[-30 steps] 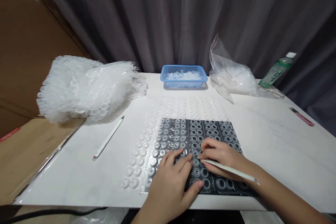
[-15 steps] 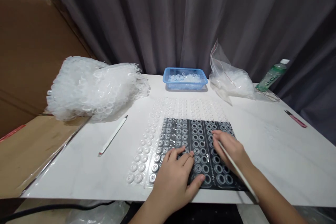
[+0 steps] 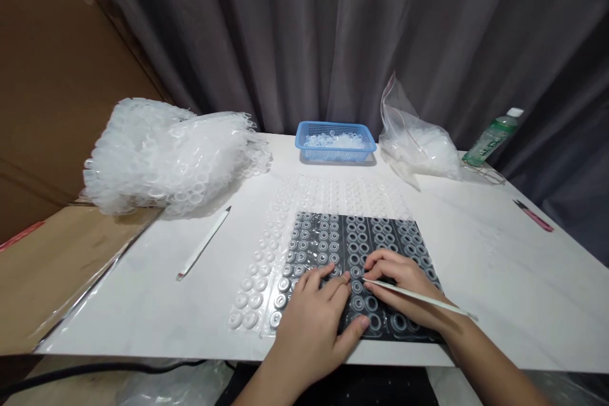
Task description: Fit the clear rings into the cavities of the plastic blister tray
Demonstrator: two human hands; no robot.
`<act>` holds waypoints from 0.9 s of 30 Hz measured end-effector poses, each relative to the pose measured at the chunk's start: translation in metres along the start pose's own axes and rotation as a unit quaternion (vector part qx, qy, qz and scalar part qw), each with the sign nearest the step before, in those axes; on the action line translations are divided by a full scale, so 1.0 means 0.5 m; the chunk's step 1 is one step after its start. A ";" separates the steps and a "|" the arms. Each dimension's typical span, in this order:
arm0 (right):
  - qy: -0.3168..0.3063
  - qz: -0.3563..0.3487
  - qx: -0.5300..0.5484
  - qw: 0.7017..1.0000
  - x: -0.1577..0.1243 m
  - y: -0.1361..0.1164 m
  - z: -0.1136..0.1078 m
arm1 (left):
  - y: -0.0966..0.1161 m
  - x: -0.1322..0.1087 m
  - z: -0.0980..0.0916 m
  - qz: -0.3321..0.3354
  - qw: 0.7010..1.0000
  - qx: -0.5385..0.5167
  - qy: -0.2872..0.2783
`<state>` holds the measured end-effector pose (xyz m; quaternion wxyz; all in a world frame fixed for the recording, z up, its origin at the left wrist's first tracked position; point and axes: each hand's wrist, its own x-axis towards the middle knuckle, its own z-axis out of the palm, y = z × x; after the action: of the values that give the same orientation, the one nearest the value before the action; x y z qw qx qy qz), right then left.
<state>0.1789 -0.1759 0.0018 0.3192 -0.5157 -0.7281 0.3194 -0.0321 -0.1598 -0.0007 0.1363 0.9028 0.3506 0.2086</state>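
Note:
A clear plastic sheet with rows of round cups [image 3: 328,235] lies over a black mat [image 3: 343,279] at the table's front. Small translucent rings sit in many cups. My left hand [image 3: 320,311] rests on the sheet with its fingers spread, holding it against the mat. Between the fingertips of my right hand [image 3: 404,282] is a thin white stick [image 3: 428,299], slanting back over the wrist. Its near end is at a cup in the middle columns, close to my left fingers. Whether a ring is at its tip, I cannot tell.
A blue basket [image 3: 335,154] of small clear rings stands at the back. Left of it is a heap of clear plastic sheets [image 3: 171,158]; another white stick [image 3: 204,242] lies in front. A zip bag [image 3: 421,146], green bottle [image 3: 492,138] and pink-handled tool [image 3: 536,218] are on the right.
My right hand has come left and toward me, from the upper right columns to the middle ones. The stick now lies flatter. My left hand has stayed in place on the sheet.

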 end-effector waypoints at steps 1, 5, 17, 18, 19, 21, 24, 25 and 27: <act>0.002 -0.002 0.000 1.000 0.000 0.000 -0.001 | 0.000 0.000 0.000 0.001 1.000 -0.001 0.000; 0.000 -0.017 -0.017 1.000 0.000 -0.002 -0.002 | -0.001 0.000 0.001 0.004 1.000 -0.001 0.003; 0.047 -0.165 -0.152 0.973 -0.012 0.025 0.038 | -0.001 0.003 0.004 0.017 1.000 0.010 0.013; 0.078 -0.162 -0.161 0.970 -0.011 0.024 0.033 | -0.001 0.003 0.003 0.019 1.000 0.011 0.013; 0.124 -0.156 -0.174 0.964 -0.010 0.023 0.025 | -0.001 0.003 0.002 0.020 1.000 0.011 0.012; 0.242 -0.123 -0.205 0.940 -0.006 0.020 0.004 | 0.000 0.001 -0.002 0.024 1.000 0.013 0.008; 0.278 -0.017 -0.196 0.940 -0.006 0.007 -0.019 | 0.000 -0.004 -0.005 0.034 0.999 0.026 0.010; 0.227 0.003 -0.160 0.961 -0.007 0.001 -0.021 | -0.001 -0.006 -0.004 0.040 0.999 0.033 0.014; 0.085 0.025 -0.065 0.994 -0.013 -0.013 -0.016 | -0.002 -0.010 -0.002 0.051 0.997 0.048 0.022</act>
<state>0.1833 -0.1826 0.0110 0.3376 -0.5789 -0.7043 0.2342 -0.0364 -0.1624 -0.0018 0.0746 0.9202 0.3163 0.2182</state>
